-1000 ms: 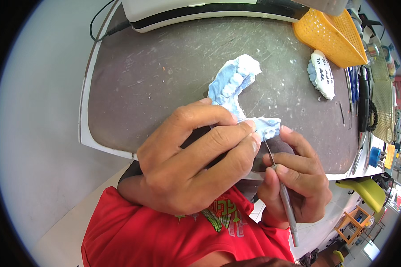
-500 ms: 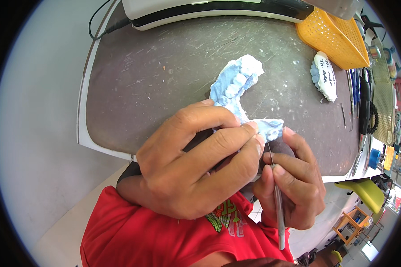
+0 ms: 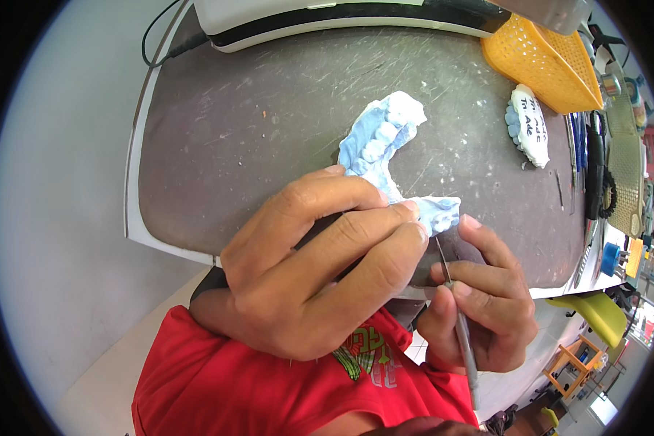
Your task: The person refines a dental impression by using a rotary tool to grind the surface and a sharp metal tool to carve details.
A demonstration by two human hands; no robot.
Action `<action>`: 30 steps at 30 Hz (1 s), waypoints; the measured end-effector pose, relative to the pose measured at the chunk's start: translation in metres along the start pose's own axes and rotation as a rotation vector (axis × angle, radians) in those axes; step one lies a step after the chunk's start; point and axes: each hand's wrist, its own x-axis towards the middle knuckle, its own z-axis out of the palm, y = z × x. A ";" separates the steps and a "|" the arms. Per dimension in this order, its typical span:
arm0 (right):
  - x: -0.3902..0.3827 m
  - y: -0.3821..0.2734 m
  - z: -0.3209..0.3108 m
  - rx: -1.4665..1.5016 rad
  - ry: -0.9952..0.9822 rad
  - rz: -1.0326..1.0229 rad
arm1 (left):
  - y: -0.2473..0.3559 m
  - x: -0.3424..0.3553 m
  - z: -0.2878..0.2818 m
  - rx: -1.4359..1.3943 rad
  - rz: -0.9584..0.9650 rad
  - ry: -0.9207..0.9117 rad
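My left hand (image 3: 327,261) grips a blue and white plaster dental model (image 3: 374,145), shaped like a horseshoe with teeth along its arch. Its fingers cover the middle of the model, so the front part is hidden. In my right hand (image 3: 483,305) is a thin metal carving tool (image 3: 465,341), pinched between thumb and fingers like a pen. The tool's narrow blade points up at the lower edge of the model's near right end. My right index fingertip is close beside that end.
A second dental model (image 3: 528,125), white with blue teeth, lies on the grey bench top (image 3: 283,123) at the right. Behind it stands a yellow plastic basket (image 3: 538,62). A white and black device (image 3: 341,18) spans the back. Several slim tools (image 3: 580,156) lie along the right edge.
My right hand has shifted slightly right and down, and the carving tool leans more, its handle end further right. The model has moved a little to the left in my left hand.
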 end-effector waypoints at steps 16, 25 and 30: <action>0.006 0.006 -0.003 0.016 -0.008 -0.049 | -0.004 0.000 0.001 -0.014 0.065 -0.011; 0.010 0.005 0.000 -0.022 0.024 -0.082 | -0.003 0.001 -0.001 -0.017 0.074 -0.019; 0.011 0.007 -0.004 -0.017 -0.023 -0.085 | -0.005 -0.002 0.001 -0.006 0.097 -0.008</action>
